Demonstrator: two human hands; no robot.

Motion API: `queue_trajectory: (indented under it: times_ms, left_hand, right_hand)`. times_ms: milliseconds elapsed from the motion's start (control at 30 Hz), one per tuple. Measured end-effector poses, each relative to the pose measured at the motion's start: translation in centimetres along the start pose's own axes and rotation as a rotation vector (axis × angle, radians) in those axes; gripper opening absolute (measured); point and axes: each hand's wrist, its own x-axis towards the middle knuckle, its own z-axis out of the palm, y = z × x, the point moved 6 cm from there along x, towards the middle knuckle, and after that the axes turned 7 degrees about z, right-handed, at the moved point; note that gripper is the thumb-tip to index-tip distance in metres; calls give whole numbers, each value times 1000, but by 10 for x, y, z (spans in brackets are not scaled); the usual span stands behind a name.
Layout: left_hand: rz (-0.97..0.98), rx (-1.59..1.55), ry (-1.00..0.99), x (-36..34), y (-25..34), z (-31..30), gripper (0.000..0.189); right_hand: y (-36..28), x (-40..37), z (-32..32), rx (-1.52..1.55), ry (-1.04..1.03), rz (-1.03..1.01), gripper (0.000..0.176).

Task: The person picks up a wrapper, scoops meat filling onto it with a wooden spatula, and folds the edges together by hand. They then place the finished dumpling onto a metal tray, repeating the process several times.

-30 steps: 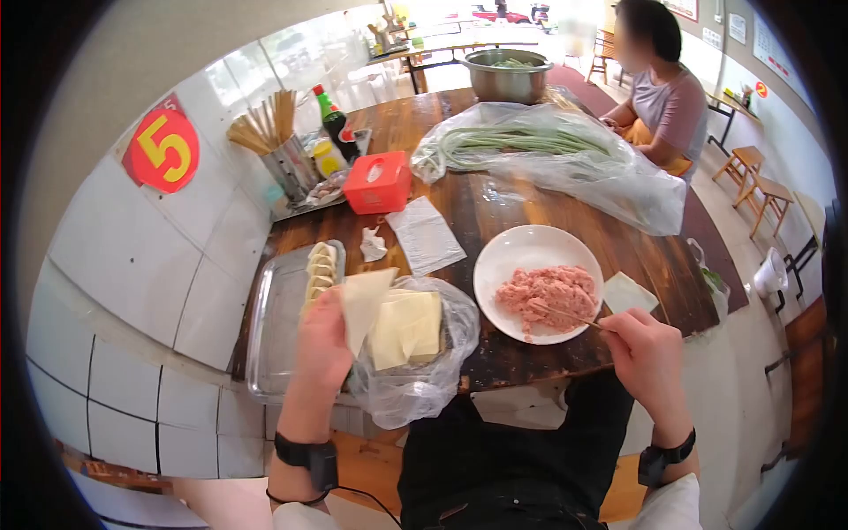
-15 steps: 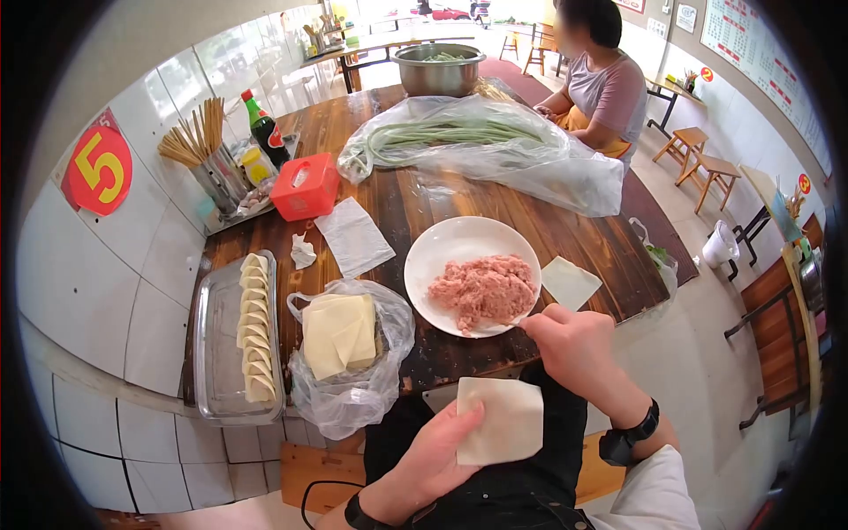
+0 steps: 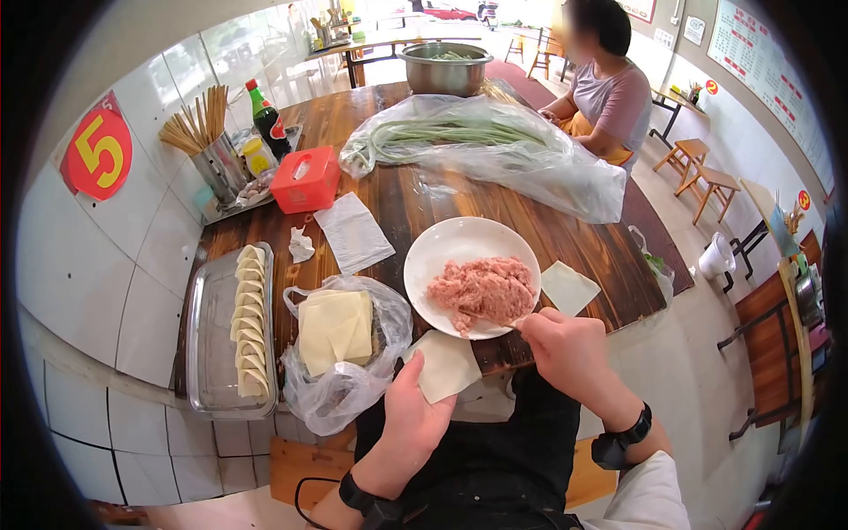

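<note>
Left hand (image 3: 418,421) holds a square cream dough wrapper (image 3: 446,369), lower centre. Right hand (image 3: 565,351), gripping a thin stick (image 3: 511,328), is nearer the pink mince (image 3: 482,289), up-left.

Head camera looks forward, down over the table (image 3: 397,199); margins seem warped.

Small eatery, by its fittings. Landmark: red tissue box (image 3: 305,183), on wooden desk (image 3: 402,208). Just left of it: chopsticks (image 3: 192,134) in metal holder (image 3: 219,170). Just behind it: green bottle (image 3: 267,117), red cap. Farther left: tiled wall (image 3: 53,274), bearing round red sign (image 3: 99,152) with yellow "5". Well beyond it: another long desk (image 3: 389,46). Well to its right: wooden stools (image 3: 712,183); wall sign "2" (image 3: 711,87); wall sign "3" (image 3: 804,200); large wall board (image 3: 770,84) with red print.
</note>
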Motion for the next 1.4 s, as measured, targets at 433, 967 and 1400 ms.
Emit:
queue_trajectory:
  times_ms: [433,967,1400]
  left_hand:
    - [-73,-145,-118,6,-6,13,46]
    - [-96,-220,-330,-31,-12,14,46]
    - [106,104,-326,-19,-11,14,53]
  right_hand:
    - [-24,-48,1,75,123,-77,19]
    - [-14,-48,59,1426,-180,570,18]
    - [-60,-34,27,628,316,27,30]
